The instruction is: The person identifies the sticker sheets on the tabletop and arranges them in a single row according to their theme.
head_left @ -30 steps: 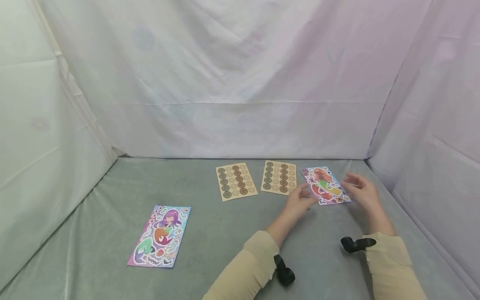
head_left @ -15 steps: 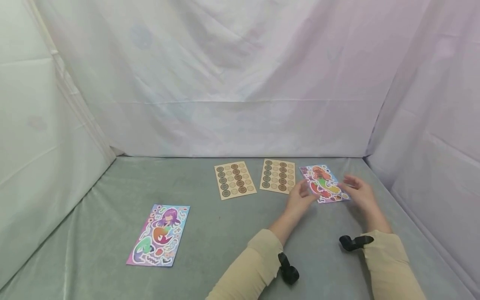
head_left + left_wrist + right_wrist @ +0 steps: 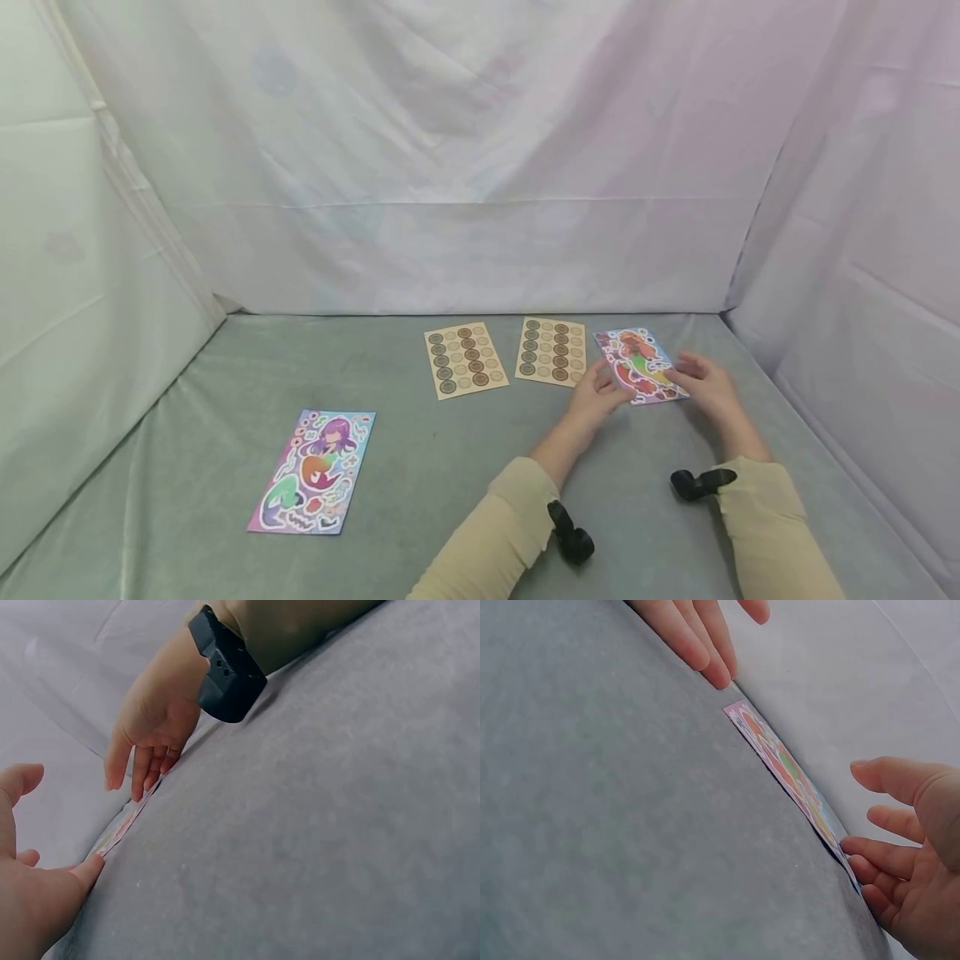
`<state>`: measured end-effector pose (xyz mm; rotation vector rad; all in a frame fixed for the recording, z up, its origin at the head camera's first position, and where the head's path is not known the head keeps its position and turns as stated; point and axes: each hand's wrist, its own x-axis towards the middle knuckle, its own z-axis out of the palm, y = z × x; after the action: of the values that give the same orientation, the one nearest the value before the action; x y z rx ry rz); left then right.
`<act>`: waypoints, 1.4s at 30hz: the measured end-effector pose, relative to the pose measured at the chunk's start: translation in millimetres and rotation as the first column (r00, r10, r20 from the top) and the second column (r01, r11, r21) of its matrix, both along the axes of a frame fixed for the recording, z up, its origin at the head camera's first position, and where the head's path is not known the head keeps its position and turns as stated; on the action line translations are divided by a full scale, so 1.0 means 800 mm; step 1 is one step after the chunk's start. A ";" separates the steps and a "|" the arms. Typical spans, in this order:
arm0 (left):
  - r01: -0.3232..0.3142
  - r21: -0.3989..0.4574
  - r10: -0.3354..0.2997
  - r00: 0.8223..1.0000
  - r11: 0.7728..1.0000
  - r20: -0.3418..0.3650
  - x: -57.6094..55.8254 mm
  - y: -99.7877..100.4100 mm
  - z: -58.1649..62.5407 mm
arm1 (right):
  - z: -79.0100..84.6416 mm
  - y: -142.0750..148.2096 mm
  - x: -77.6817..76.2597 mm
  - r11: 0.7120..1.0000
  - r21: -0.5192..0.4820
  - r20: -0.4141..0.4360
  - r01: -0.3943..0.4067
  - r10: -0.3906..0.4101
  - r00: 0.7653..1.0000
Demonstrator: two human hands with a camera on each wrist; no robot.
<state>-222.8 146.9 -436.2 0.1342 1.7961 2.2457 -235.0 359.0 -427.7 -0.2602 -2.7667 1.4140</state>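
Note:
A glossy sticker sheet (image 3: pixel 637 360) with a red-haired mermaid lies at the far right of the table in the head view. My left hand (image 3: pixel 592 404) is at its left side, fingers spread, fingertips right at the near corner. On the other side, my right hand (image 3: pixel 708 387) overlaps the sheet's right edge in the head view. The right wrist view shows that hand's lower fingers (image 3: pixel 885 859) against the end of the sheet (image 3: pixel 780 769), with the thumb raised clear of it. Neither hand curls round the sheet.
Two tan sheets of round stickers, one (image 3: pixel 467 360) beside the other (image 3: pixel 551 352), lie near the back edge, left of the hands. A purple-haired mermaid sticker sheet (image 3: pixel 313 471) lies at front left. White cloth (image 3: pixel 480 250) closes in the grey table (image 3: pixel 420 500).
My right hand has moved a little left, in over the right edge of the mermaid sheet. The left hand stays at the left side. The head view has shifted slightly.

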 end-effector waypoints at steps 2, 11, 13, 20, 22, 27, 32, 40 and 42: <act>0.026 0.033 -0.027 1.000 0.999 0.012 0.000 -0.003 -0.001 | 0.000 0.000 0.000 1.000 0.006 -0.002 0.003 -0.003 1.000; 0.129 0.120 -0.131 0.991 0.984 0.014 -0.003 -0.006 -0.005 | -0.001 -0.001 -0.001 1.000 -0.005 0.007 0.011 -0.011 1.000; 0.133 0.123 -0.136 0.991 0.983 0.012 -0.002 -0.006 -0.004 | -0.002 -0.001 -0.001 1.000 -0.008 0.014 0.013 -0.013 1.000; 0.172 0.239 -0.178 0.984 0.955 0.003 -0.005 -0.005 -0.004 | -0.001 -0.002 -0.002 1.000 -0.018 0.018 0.017 -0.017 1.000; 0.168 0.254 -0.178 0.984 0.952 0.015 -0.005 -0.005 -0.004 | -0.001 -0.002 -0.002 0.999 -0.027 0.020 0.020 -0.020 1.000; 0.123 0.218 -0.140 0.988 0.968 0.064 -0.004 -0.005 -0.004 | -0.002 -0.002 -0.001 0.997 -0.065 -0.005 0.035 -0.035 0.999; 0.094 0.201 -0.115 0.989 0.975 0.096 -0.003 -0.004 -0.003 | 0.000 -0.003 0.000 0.994 -0.087 -0.019 0.069 -0.070 0.997; 0.086 0.204 -0.106 0.991 0.975 0.087 -0.003 -0.003 -0.005 | 0.003 -0.004 0.003 0.984 -0.110 0.006 0.142 -0.143 0.990; 0.082 0.204 -0.102 0.991 0.976 0.089 -0.004 -0.002 -0.005 | 0.003 -0.004 0.003 0.980 -0.111 0.013 0.167 -0.167 0.986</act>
<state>-225.7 145.2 -440.2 0.1379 1.4819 2.3190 -232.6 355.9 -425.1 -0.4861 -2.6000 1.5283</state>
